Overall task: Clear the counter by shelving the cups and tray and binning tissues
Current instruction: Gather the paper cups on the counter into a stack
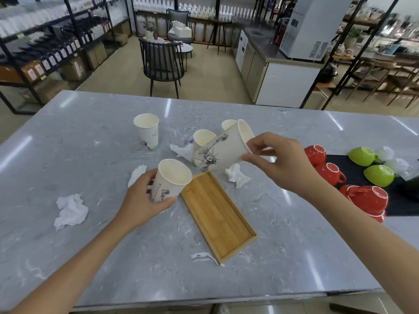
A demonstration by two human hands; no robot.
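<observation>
Three crumpled tissues [71,210] ring the bamboo tray [218,217] between both hands [145,201].

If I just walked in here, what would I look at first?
Probably the two hands in the middle: the right hand tips a paper cup sideways in the air, and the left hand holds another cup upright by the wooden tray. After that, the bright red cups and green bowls upside down on the black mat at the right.
</observation>
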